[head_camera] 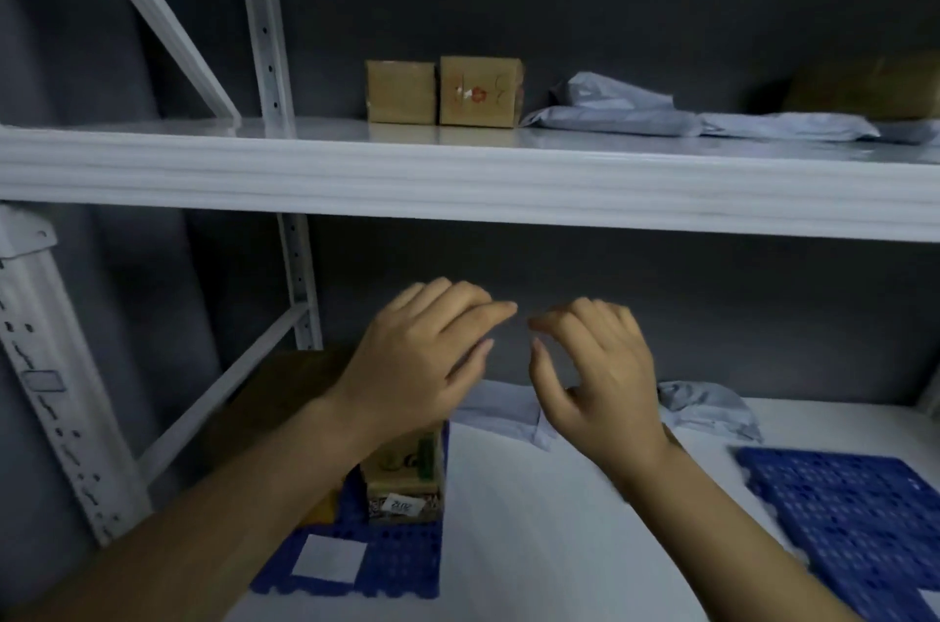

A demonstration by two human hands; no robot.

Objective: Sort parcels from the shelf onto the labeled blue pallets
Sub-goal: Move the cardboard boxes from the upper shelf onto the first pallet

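White shelving rack [458,174], two levels in view, dim light. Lower level: white surface [559,520] with two blue pallets. Left pallet [402,555] carries a white label [329,558] at its near edge and a small printed carton [404,484] standing upright on it, partly hidden by the left forearm. Right pallet [839,520] is well apart, at the right edge. Large brown box [285,392] sits behind the left forearm, blurred. Flat grey mailer [498,410] and crumpled grey bag [707,408] lie at the back of the lower level.

Upper level: plain cardboard box [401,91] touching a red-marked box [480,91], grey poly mailers [610,113] to their right, a blurred brown parcel [864,87] far right.

Left hand [422,357] and right hand [600,362] are raised side by side below the upper level, fingers loosely curled, fingertips near each other but apart, both empty.
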